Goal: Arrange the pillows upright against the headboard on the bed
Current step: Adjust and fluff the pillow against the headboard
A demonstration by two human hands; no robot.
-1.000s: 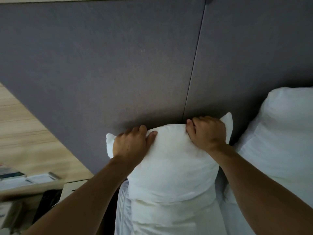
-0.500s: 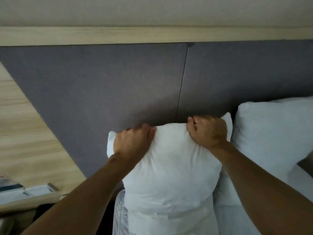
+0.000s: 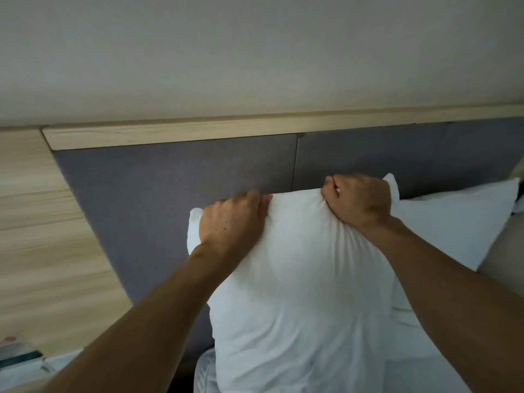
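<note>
The big white pillow is standing up tall on the bed, in the middle of the view, with its back side close to the grey headboard. It looks like it is leaning on the headboard or almost touching it, but I cannot tell for sure, because the pillow is hiding that spot.

The left hand is squeezing the top edge near the left corner. Its fingers are curled tight over the soft cloth. The right hand is gripping the top edge near the right corner, closed like a fist on the cloth. Little wrinkles are running down from that fist.

Just to the right, a second pillow is sitting against the headboard too. It is leaning a bit and is partly hiding behind the first pillow and the right arm.

I think the job is more than half done. One pillow seems to be in its place, and this one is nearly there. What is left is pushing it snug, letting go, and maybe making both stand straight.

Above the headboard, a light wooden strip is running along the wall.
</note>
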